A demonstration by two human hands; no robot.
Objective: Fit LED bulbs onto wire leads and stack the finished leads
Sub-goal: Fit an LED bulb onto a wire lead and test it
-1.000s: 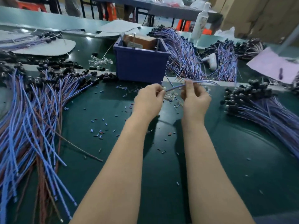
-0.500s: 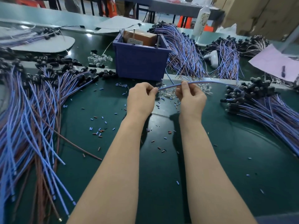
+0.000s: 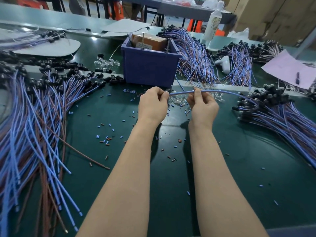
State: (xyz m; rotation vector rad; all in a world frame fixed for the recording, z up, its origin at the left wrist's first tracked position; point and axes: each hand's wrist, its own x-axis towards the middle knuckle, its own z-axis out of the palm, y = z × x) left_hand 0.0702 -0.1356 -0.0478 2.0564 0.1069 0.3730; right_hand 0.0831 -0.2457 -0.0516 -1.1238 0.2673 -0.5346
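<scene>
While the lead (image 3: pixel 181 92) spans both hands above the mat (image 3: pixel 222 168), the left hand (image 3: pixel 153 105) pinches its end and the right hand (image 3: pixel 202 105) pinches it just beside. Its tail arcs to the right pile (image 3: pixel 282 117). Fitting seems in hand; whether a bulb is held, I cannot tell. Next comes steady alignment at the end. Bulbs (image 3: pixel 177 100) lie just behind, then a bin (image 3: pixel 150 65). Offcuts (image 3: pixel 106 141) dot the mat, a left pile (image 3: pixel 34 125) fans out, and cartons (image 3: pixel 273 14) stand beyond.
</scene>
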